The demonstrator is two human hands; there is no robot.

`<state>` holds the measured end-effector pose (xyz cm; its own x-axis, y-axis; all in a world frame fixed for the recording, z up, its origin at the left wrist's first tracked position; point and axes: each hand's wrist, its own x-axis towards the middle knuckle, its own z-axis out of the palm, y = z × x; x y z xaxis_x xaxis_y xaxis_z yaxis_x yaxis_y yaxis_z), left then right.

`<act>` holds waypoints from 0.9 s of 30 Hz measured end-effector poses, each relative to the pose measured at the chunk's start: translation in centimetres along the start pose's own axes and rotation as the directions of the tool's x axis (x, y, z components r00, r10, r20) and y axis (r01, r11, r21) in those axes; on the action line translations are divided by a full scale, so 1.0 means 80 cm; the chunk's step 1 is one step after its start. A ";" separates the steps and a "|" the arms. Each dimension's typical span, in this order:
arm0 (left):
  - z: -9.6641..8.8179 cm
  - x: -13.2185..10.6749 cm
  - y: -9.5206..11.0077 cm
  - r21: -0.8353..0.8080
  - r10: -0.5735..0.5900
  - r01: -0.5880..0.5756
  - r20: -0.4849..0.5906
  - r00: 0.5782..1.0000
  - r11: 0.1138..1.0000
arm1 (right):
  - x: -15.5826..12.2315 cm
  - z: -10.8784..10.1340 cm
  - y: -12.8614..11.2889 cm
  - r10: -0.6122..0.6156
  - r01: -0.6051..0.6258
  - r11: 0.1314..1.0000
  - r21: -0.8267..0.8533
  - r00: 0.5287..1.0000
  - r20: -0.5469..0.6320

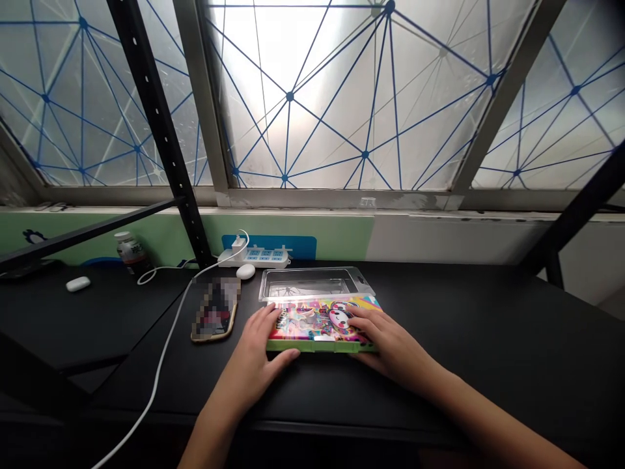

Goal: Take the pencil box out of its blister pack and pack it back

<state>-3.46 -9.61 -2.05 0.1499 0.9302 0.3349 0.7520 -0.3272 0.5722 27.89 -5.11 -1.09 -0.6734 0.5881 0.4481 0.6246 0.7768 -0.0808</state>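
Observation:
A flat, brightly printed box (319,322) with a cartoon picture and a green edge lies on the black desk (488,339) in front of me. My left hand (261,355) grips its left end, fingers on top and thumb along the near edge. On the box's right part rests my right hand (390,345), fingers laid flat over the lid. Just behind the box lies a clear plastic tray (312,283).
A phone (215,316) lies left of the box, with a white cable (161,371) running past it to a power strip (256,257) at the wall. A small white oval object (245,271), a white case (78,283) and a bottle (131,253) stand further left. Black shelf posts (161,130) rise on both sides.

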 end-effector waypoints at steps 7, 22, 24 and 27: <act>-0.001 0.002 -0.001 -0.021 -0.069 0.072 0.084 0.994 0.997 | -0.006 -0.002 0.023 0.200 -0.219 0.953 0.212 0.974 0.107; -0.007 -0.003 0.011 -0.155 -0.227 0.238 0.087 0.970 0.959 | 0.012 -0.003 0.053 0.614 -0.508 0.575 0.641 0.786 0.073; -0.009 -0.003 0.013 -0.146 -0.238 0.250 0.094 0.967 0.957 | 0.013 0.000 0.057 0.641 -0.521 0.551 0.652 0.764 0.068; -0.012 -0.003 0.015 -0.149 -0.253 0.266 0.101 0.962 0.952 | 0.015 0.001 0.056 0.651 -0.532 0.538 0.654 0.755 0.079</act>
<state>-3.18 -10.37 -0.72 0.0191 0.9946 0.1023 0.6603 -0.0894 0.7456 29.88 -0.92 -0.99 -0.1325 0.9674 0.2156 0.4356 0.2522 -0.8641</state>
